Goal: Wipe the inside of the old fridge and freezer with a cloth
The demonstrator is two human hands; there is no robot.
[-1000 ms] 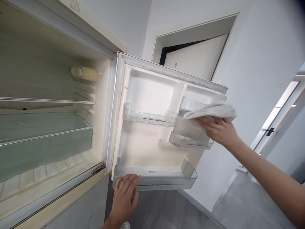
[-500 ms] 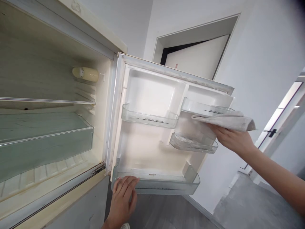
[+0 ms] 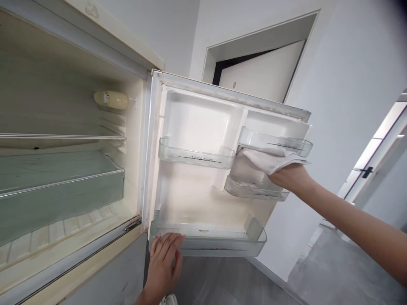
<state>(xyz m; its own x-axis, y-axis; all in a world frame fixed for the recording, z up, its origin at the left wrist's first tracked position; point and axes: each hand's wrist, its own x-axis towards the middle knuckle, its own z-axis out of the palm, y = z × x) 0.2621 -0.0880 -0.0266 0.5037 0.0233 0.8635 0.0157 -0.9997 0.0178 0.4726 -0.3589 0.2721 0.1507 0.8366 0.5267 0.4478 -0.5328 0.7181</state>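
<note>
The person's two hands are well apart, both at the inside of an open refrigerator door (image 3: 193,199). The right hand (image 3: 291,178) comes in from the right, closed around a grey-white cloth (image 3: 265,161), which it presses up under the upper right door bin (image 3: 275,142), with a fold of the cloth touching the bin's underside. Just below, a smaller clear door bin (image 3: 254,190) sits beneath the cloth and near the right hand. The left hand (image 3: 165,260) is low in the view, its spread fingers (image 3: 168,243) lying across the front of the long, clear bottom door bin (image 3: 222,245), though no firm grip shows. A matching clear door bin (image 3: 195,157) hangs on the door's left side, untouched and well away from both hands. The door's cream liner shows yellowed marks along its edges. To the left, the refrigerator's interior (image 3: 63,84) holds a glass shelf (image 3: 60,137) above a clear crisper drawer (image 3: 57,199), with a cream lamp cover (image 3: 111,100) on the side wall. Beyond the door are a white wall (image 3: 349,84), a half-open white door (image 3: 260,70) and a grey floor (image 3: 337,271).
</note>
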